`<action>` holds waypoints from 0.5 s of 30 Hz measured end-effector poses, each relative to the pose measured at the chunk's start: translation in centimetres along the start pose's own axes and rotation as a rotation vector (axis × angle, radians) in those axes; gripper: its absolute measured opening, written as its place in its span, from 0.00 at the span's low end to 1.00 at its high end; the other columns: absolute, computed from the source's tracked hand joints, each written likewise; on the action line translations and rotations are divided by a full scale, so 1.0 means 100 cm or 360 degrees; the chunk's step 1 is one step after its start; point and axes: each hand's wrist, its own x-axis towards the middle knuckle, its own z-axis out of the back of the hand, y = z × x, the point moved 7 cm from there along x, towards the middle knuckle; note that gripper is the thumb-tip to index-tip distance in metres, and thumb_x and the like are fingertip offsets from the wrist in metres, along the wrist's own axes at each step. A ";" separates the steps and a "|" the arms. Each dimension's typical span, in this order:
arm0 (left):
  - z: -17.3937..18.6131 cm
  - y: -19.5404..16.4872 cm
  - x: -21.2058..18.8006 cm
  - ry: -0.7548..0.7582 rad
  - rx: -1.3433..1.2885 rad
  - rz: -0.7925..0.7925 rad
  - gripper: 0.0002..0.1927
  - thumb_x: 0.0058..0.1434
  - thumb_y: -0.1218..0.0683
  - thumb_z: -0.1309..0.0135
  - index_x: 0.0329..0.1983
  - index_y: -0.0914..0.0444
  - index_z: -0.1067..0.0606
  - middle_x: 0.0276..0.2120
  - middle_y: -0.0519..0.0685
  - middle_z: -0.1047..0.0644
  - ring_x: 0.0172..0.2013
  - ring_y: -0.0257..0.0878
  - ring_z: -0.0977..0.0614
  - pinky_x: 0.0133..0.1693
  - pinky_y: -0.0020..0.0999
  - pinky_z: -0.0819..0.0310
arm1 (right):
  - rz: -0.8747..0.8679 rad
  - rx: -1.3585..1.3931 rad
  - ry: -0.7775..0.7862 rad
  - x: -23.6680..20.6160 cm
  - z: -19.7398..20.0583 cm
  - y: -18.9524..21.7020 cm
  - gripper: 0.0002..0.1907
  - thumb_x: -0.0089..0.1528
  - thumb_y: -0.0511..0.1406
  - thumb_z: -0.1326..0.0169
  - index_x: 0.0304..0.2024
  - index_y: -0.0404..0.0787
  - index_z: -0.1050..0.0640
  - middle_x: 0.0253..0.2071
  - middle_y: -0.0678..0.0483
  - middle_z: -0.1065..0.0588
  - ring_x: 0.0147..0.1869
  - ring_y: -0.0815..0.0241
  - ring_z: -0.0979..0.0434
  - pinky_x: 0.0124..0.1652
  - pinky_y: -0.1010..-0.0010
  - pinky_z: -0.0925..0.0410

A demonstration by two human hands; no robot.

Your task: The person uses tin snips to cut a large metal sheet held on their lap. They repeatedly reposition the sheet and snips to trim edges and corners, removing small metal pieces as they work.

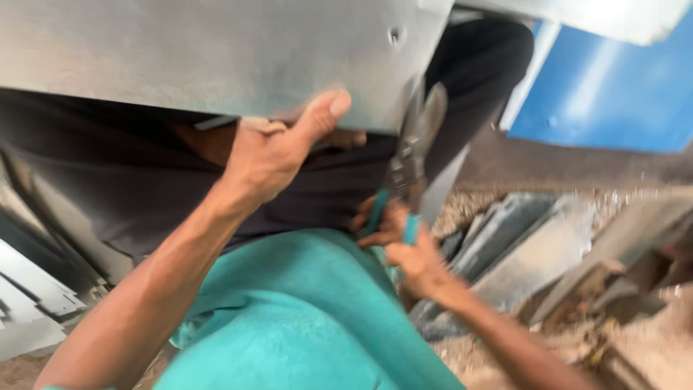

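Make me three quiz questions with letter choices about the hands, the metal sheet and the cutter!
1. Where is the left hand?
A. On the lower edge of the metal sheet
B. Flat on the floor
C. Inside a box

2. What colour are the handles of the shears?
A. Red
B. Teal
C. Yellow

3. What is the right hand doing?
A. Hanging open and empty
B. Waving in the air
C. Closed round the handles of the shears

Answers: 1 A, the thumb presses up on the sheet's edge. 2 B, teal grips show between the fingers. 3 C, the fingers wrap the handles while the blades meet the sheet.
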 end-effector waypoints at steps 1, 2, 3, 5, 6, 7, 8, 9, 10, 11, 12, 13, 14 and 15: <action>-0.011 0.002 0.009 0.0037 -0.0019 -0.0012 0.21 0.67 0.51 0.39 0.55 0.72 0.22 0.43 0.54 0.15 0.43 0.40 0.13 0.50 0.35 0.17 | -0.0006 0.0068 -0.0072 -0.004 -0.005 -0.013 0.39 0.51 0.45 0.51 0.63 0.33 0.34 0.54 0.44 0.29 0.57 0.51 0.25 0.53 0.57 0.27; -0.018 0.004 0.015 0.0072 -0.0034 -0.0032 0.21 0.67 0.52 0.40 0.56 0.72 0.22 0.42 0.54 0.15 0.42 0.39 0.13 0.51 0.35 0.16 | -0.0003 0.0133 -0.0140 -0.004 -0.009 -0.023 0.40 0.50 0.45 0.51 0.63 0.34 0.35 0.54 0.46 0.30 0.57 0.52 0.27 0.51 0.59 0.27; -0.023 0.007 0.018 0.0108 -0.0045 -0.0053 0.21 0.68 0.52 0.40 0.56 0.72 0.22 0.41 0.54 0.15 0.42 0.39 0.13 0.52 0.34 0.16 | -0.0028 0.0201 -0.0177 -0.002 -0.013 -0.032 0.39 0.51 0.44 0.52 0.63 0.34 0.35 0.53 0.46 0.30 0.55 0.52 0.27 0.50 0.60 0.28; -0.028 0.013 0.020 0.0167 -0.0216 -0.0066 0.21 0.67 0.52 0.39 0.56 0.71 0.23 0.41 0.53 0.16 0.42 0.39 0.12 0.51 0.36 0.14 | -0.0080 0.0341 -0.0199 0.006 -0.020 -0.045 0.38 0.51 0.42 0.53 0.63 0.32 0.34 0.51 0.45 0.30 0.51 0.52 0.29 0.50 0.61 0.31; -0.028 0.016 0.019 0.0167 -0.0300 -0.0070 0.20 0.67 0.52 0.39 0.56 0.71 0.23 0.41 0.53 0.17 0.42 0.39 0.12 0.51 0.38 0.13 | -0.0070 0.0224 -0.0218 0.010 -0.022 -0.047 0.37 0.51 0.41 0.55 0.62 0.33 0.34 0.50 0.45 0.29 0.50 0.52 0.28 0.50 0.62 0.31; -0.026 0.021 0.018 0.0122 -0.0181 -0.0051 0.20 0.67 0.52 0.40 0.55 0.71 0.23 0.42 0.52 0.17 0.43 0.38 0.14 0.54 0.35 0.16 | -0.0067 0.0108 -0.0239 0.014 -0.024 -0.048 0.37 0.50 0.40 0.56 0.62 0.33 0.34 0.48 0.45 0.29 0.50 0.53 0.27 0.50 0.62 0.30; -0.023 0.025 0.017 0.0082 -0.0066 -0.0032 0.19 0.67 0.53 0.40 0.55 0.71 0.22 0.42 0.52 0.17 0.45 0.37 0.15 0.58 0.33 0.20 | -0.0063 -0.0015 -0.0263 0.017 -0.025 -0.048 0.36 0.49 0.39 0.57 0.61 0.33 0.33 0.47 0.45 0.28 0.49 0.54 0.27 0.49 0.62 0.29; -0.020 0.029 0.016 0.0050 0.0045 -0.0020 0.18 0.66 0.53 0.40 0.54 0.71 0.22 0.42 0.52 0.17 0.46 0.35 0.16 0.61 0.31 0.23 | -0.0012 -0.0041 -0.0248 0.020 -0.027 -0.046 0.36 0.49 0.38 0.57 0.61 0.33 0.34 0.47 0.45 0.29 0.49 0.54 0.27 0.50 0.62 0.30; -0.020 0.031 0.015 0.0075 -0.0008 -0.0043 0.18 0.67 0.53 0.40 0.54 0.70 0.22 0.43 0.51 0.16 0.46 0.36 0.15 0.60 0.33 0.20 | 0.0047 -0.0081 -0.0236 0.023 -0.029 -0.043 0.35 0.50 0.37 0.57 0.61 0.32 0.34 0.47 0.45 0.29 0.49 0.54 0.28 0.50 0.62 0.30; -0.019 0.031 0.014 0.0098 -0.0067 -0.0077 0.17 0.68 0.54 0.39 0.54 0.69 0.22 0.43 0.51 0.16 0.46 0.36 0.14 0.58 0.34 0.18 | 0.0115 -0.0132 -0.0221 0.024 -0.032 -0.039 0.35 0.50 0.36 0.57 0.61 0.32 0.35 0.47 0.45 0.30 0.50 0.54 0.28 0.51 0.62 0.31; -0.018 0.032 0.013 0.0118 -0.0128 -0.0106 0.16 0.68 0.54 0.39 0.54 0.69 0.21 0.43 0.51 0.16 0.46 0.37 0.13 0.57 0.36 0.16 | 0.0114 -0.0151 -0.0244 0.026 -0.032 -0.039 0.34 0.50 0.36 0.57 0.61 0.32 0.34 0.48 0.45 0.30 0.50 0.54 0.28 0.51 0.62 0.31; -0.014 0.032 0.013 0.0088 -0.0055 -0.0133 0.15 0.69 0.54 0.38 0.53 0.68 0.21 0.44 0.50 0.16 0.47 0.37 0.14 0.57 0.35 0.16 | 0.0104 -0.0167 -0.0275 0.026 -0.033 -0.039 0.34 0.50 0.35 0.56 0.60 0.32 0.34 0.48 0.45 0.30 0.51 0.53 0.28 0.52 0.62 0.31; -0.011 0.031 0.012 0.0061 0.0018 -0.0165 0.14 0.69 0.55 0.38 0.52 0.68 0.20 0.45 0.50 0.16 0.47 0.36 0.14 0.57 0.34 0.16 | 0.0098 -0.0185 -0.0306 0.027 -0.033 -0.039 0.34 0.50 0.35 0.56 0.60 0.32 0.33 0.48 0.45 0.30 0.52 0.53 0.28 0.53 0.61 0.31; -0.008 0.029 0.012 0.0030 0.0094 -0.0205 0.13 0.69 0.55 0.38 0.51 0.68 0.20 0.45 0.50 0.16 0.48 0.35 0.15 0.57 0.33 0.17 | 0.0115 -0.0180 -0.0306 0.028 -0.034 -0.038 0.33 0.50 0.34 0.56 0.60 0.32 0.33 0.48 0.46 0.29 0.52 0.54 0.28 0.53 0.62 0.31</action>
